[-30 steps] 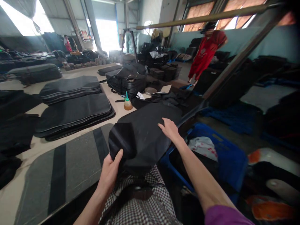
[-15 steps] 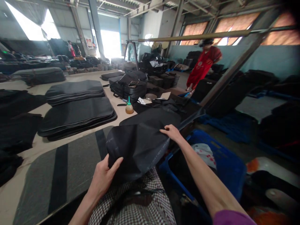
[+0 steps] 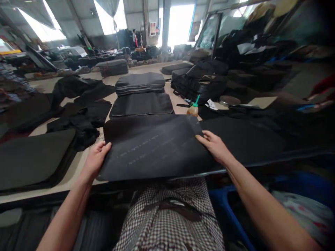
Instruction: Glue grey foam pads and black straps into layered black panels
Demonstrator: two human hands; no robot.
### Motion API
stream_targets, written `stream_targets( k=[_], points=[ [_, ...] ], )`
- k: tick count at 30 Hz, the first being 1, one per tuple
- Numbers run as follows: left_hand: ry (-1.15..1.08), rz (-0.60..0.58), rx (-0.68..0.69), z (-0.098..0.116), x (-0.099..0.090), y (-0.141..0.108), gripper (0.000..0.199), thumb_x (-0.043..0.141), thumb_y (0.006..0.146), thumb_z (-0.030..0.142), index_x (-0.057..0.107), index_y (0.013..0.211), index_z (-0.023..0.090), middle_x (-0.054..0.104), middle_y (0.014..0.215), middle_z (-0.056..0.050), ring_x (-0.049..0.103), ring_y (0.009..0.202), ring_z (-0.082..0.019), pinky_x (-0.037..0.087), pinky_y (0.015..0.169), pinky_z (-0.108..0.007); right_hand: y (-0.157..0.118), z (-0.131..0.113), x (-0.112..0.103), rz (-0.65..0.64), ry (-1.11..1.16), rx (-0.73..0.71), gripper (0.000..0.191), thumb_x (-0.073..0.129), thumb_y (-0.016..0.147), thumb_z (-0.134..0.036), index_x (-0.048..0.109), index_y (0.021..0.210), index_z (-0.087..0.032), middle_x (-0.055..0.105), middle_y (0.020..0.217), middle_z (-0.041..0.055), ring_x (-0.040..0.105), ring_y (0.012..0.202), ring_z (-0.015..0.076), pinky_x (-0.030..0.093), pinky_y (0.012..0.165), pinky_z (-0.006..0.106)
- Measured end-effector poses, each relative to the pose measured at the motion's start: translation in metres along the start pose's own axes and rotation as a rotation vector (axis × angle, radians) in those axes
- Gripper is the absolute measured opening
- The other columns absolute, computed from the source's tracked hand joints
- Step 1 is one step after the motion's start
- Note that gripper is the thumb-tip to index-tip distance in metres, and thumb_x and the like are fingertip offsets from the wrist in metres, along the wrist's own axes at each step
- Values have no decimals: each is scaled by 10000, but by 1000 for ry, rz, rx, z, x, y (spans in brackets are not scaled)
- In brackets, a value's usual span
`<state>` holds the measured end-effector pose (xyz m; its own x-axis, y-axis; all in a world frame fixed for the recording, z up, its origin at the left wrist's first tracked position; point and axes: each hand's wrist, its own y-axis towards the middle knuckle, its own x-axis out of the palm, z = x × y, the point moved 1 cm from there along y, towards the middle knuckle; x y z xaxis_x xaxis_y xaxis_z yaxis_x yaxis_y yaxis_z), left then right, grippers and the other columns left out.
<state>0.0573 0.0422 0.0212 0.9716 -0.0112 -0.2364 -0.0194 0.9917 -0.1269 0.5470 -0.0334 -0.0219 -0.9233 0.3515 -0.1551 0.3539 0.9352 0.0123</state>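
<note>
We hold a broad black sheet [image 3: 157,150] at the near edge of the table [image 3: 69,177], in front of our checked apron [image 3: 172,226]; faint pale marks run in slanting rows across its face; whether it rests fully on the tabletop we cannot tell. Our hands are well apart, each clamped on the sheet; the left hand [image 3: 95,158] pinches its left edge, thumb on top, and the right hand [image 3: 213,144] grips its right edge the same way. Just beyond the sheet we see a stack of black panels [image 3: 141,104], with a second stack [image 3: 140,83] behind it; to the right stands a small bottle [image 3: 193,110] with a green nozzle, and past it a black bag [image 3: 204,82]; to the left lie crumpled black cloth [image 3: 83,127] and a dark grey pile [image 3: 31,157]; below our right forearm we see a blue crate [image 3: 226,207].
</note>
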Motion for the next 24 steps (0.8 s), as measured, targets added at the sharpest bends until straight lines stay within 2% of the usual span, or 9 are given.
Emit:
stream_targets(
  k=[2, 4, 8, 11, 14, 19, 24],
  points=[
    [168, 73, 50, -9, -23, 13, 538, 717, 766, 652, 673, 1003, 171, 688, 784, 17, 571, 635, -134, 425, 575, -217, 13, 1, 30, -91, 25, -32, 524, 826, 719, -534, 670, 1103, -214, 761, 1049, 88, 721, 904, 252, 593, 777, 368],
    [394, 146, 104, -19, -40, 23, 512, 658, 806, 652, 680, 982, 172, 664, 763, 17, 550, 661, -142, 397, 586, -221, 22, 9, 51, -118, -43, -102, 499, 816, 715, -517, 666, 1071, -201, 762, 1020, 89, 719, 890, 244, 593, 787, 373],
    [777, 218, 183, -41, -55, 36, 430, 571, 877, 592, 687, 984, 192, 665, 789, -11, 585, 733, -184, 392, 649, -254, 32, 32, 74, -107, -155, -173, 468, 791, 729, -509, 674, 1058, -199, 736, 903, 45, 675, 764, 204, 564, 717, 342],
    [907, 223, 199, -52, -55, 41, 396, 527, 918, 555, 680, 994, 198, 698, 872, -49, 617, 785, -210, 391, 681, -273, 33, 45, 81, -85, -231, -208, 433, 766, 769, -493, 683, 1091, -215, 719, 892, 21, 647, 759, 190, 539, 717, 327],
    [1028, 219, 216, -56, -51, 42, 401, 487, 952, 562, 667, 974, 204, 696, 874, -74, 623, 810, -231, 376, 695, -287, 33, 51, 81, -39, -313, -238, 401, 770, 784, -460, 692, 1093, -216, 700, 866, 13, 626, 750, 187, 515, 737, 333],
    [1213, 256, 251, -57, -42, 37, 448, 425, 991, 581, 674, 1036, 211, 694, 868, -100, 609, 801, -257, 329, 685, -309, 35, 53, 77, 2, -414, -296, 394, 786, 799, -418, 696, 1123, -214, 690, 863, 13, 615, 752, 187, 487, 748, 331],
    [1318, 278, 216, -63, -43, 29, 538, 358, 1003, 623, 675, 1128, 207, 698, 830, -116, 604, 745, -275, 278, 636, -326, 37, 52, 78, 14, -489, -318, 375, 777, 812, -419, 701, 1121, -222, 681, 823, 5, 618, 730, 183, 480, 715, 316]
  ],
)
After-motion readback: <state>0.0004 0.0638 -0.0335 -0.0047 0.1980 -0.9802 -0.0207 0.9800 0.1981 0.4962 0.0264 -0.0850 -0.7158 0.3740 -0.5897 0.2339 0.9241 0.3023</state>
